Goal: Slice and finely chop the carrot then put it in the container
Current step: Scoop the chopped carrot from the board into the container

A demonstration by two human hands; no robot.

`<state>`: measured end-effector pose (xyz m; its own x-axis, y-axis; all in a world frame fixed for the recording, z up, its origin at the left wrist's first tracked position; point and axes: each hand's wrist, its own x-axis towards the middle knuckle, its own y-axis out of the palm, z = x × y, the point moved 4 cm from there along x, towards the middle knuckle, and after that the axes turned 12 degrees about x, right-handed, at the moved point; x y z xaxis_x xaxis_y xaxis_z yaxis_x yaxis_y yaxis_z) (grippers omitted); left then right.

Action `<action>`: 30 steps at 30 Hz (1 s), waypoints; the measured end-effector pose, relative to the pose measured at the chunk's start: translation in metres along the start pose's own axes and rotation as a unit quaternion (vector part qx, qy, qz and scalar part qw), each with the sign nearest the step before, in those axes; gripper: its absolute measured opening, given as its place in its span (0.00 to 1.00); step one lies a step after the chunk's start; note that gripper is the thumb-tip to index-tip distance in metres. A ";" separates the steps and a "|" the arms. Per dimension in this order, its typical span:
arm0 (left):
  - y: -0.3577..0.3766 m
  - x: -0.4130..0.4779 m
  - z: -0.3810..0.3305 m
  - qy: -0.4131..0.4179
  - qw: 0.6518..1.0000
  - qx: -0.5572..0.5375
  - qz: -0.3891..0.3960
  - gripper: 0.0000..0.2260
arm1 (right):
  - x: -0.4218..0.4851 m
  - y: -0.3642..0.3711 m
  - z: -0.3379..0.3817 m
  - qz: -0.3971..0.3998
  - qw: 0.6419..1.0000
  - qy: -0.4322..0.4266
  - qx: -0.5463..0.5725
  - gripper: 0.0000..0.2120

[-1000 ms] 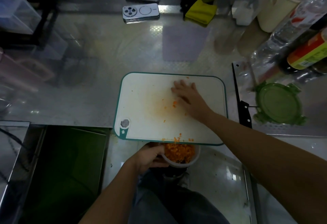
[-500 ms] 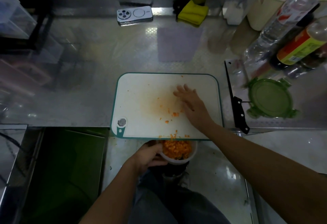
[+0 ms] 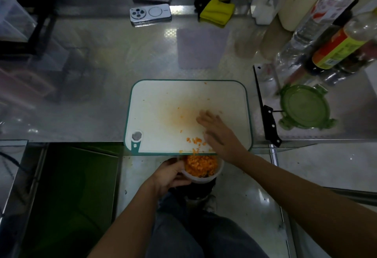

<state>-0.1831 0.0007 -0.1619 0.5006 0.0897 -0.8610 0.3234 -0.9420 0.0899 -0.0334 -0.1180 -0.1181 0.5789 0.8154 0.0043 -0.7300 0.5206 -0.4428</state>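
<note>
Sweeping of chopped carrot off the board and into the container judged to be the step in hand, with the task near its end. Left hand [image 3: 170, 176] wrapped around the wall of the round translucent plastic container [image 3: 204, 171], held below the counter edge, directly under the near rim of the white rectangular cutting board with teal border [image 3: 159, 98]. Container seen well filled with finely chopped orange carrot [image 3: 201, 166], in small irregular bits, moist-looking. Small cluster of loose carrot bits [image 3: 195, 141] remaining on the board near its front edge, just beside the right hand [image 3: 219, 133]; a few stray specks and an orange stain further up the board. Right hand flat and unclenched, fingers blurred, palm on the board, grasping nothing. Next move judged to call for pushing the last bits over the edge into the container, kept steady underneath. Black-handled kitchen knife [image 3: 269, 124] lying untouched on the steel counter right of the board; round green plastic lid [image 3: 304, 109] further right, off the container.
</note>
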 end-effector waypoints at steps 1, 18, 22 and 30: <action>0.001 0.000 0.000 -0.001 1.000 0.000 -0.002 0.15 | 0.003 0.005 -0.001 0.025 0.999 0.001 -0.026 0.25; 0.007 -0.008 0.002 0.009 1.000 -0.015 -0.014 0.12 | -0.017 0.031 0.009 0.079 0.996 -0.045 -0.006 0.20; 0.009 -0.011 0.001 0.013 1.000 -0.023 -0.013 0.11 | -0.038 0.019 0.014 0.029 0.997 -0.056 0.054 0.16; 0.012 -0.016 0.001 0.013 0.999 -0.028 -0.016 0.11 | -0.042 0.023 0.017 0.009 0.998 -0.053 0.027 0.18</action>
<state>-0.1881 -0.0123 -0.1478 0.5098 0.1295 -0.8505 0.3835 -0.9192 0.0899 -0.0808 -0.1353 -0.1132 0.5260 0.8455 0.0922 -0.7606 0.5161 -0.3940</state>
